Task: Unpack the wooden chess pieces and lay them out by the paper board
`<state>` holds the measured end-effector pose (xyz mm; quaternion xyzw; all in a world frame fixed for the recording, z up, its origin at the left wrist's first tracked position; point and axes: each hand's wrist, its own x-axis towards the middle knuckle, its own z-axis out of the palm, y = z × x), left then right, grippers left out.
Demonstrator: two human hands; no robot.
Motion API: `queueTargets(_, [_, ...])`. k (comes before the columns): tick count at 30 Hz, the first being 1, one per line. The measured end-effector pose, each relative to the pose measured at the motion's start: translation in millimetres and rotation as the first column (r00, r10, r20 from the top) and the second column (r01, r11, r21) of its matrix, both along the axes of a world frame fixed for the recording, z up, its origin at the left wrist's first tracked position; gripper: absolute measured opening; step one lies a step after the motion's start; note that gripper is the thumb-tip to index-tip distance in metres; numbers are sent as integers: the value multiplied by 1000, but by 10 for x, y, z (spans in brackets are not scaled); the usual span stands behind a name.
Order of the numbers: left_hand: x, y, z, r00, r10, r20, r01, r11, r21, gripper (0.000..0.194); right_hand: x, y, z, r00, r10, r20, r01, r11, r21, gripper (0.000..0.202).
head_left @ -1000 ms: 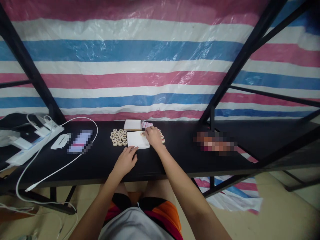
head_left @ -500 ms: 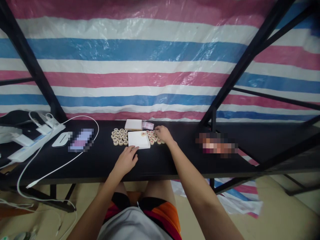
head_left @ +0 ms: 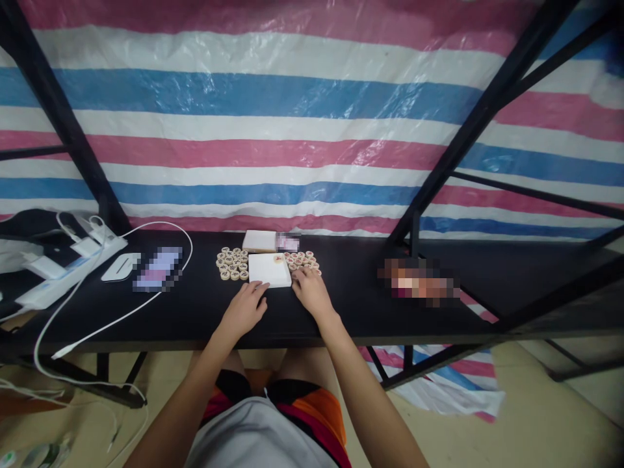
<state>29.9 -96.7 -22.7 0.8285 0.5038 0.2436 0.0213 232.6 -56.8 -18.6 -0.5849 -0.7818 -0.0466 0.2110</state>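
A shallow white box [head_left: 266, 273] lies between my hands, with one round Chinese chess piece [head_left: 278, 259] in its far right corner. My left hand [head_left: 244, 308] rests at the box's near edge, fingertips touching it and thumb apart. Left of the box sit rows of black-lettered Chinese chess pieces [head_left: 233, 263]. To its right are red-lettered Chinese chess pieces [head_left: 306, 257], partly hidden by my right hand [head_left: 314, 294]. That hand is open, its fingers spread over the nearest red pieces beside the box's right wall.
Behind the box lie a second white box part [head_left: 259, 240] and a blurred pinkish item [head_left: 287, 242]. A phone-like blurred item [head_left: 158, 268], a white device [head_left: 121, 266] and a power strip [head_left: 73, 273] with cables occupy the left. Another blurred object [head_left: 418, 281] lies right, near the frame post [head_left: 414, 237].
My right hand has moved toward me and left, from the far red pieces to the near ones beside the box. My left hand stays at the box's near edge.
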Motion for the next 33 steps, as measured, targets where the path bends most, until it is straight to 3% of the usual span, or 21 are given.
queueTargets(11, [-4, 14, -18, 1000, 7, -16, -7, 1000, 15, 37, -2, -26, -68, 996, 64, -68, -58, 995, 83, 17])
queueTargets(15, [-5, 14, -15, 1000, 5, -20, -5, 1000, 11, 37, -2, -25, -80, 994, 30, -101, -20, 996, 92, 27])
queueTargets(24, [-10, 11, -21, 1000, 4, -11, -4, 1000, 25, 37, 25, 4, -136, 982, 59, -182, -48, 997, 62, 14])
queueTargets(29, [-6, 16, -24, 1000, 0, 1, 0, 999, 32, 36, 3, 2, -62, 957, 70, -283, -27, 987, 156, 14])
queueTargets(33, [-8, 23, -42, 1000, -3, 3, 3, 999, 44, 36, -173, 105, 68, 950, 181, -256, -137, 974, 181, 15])
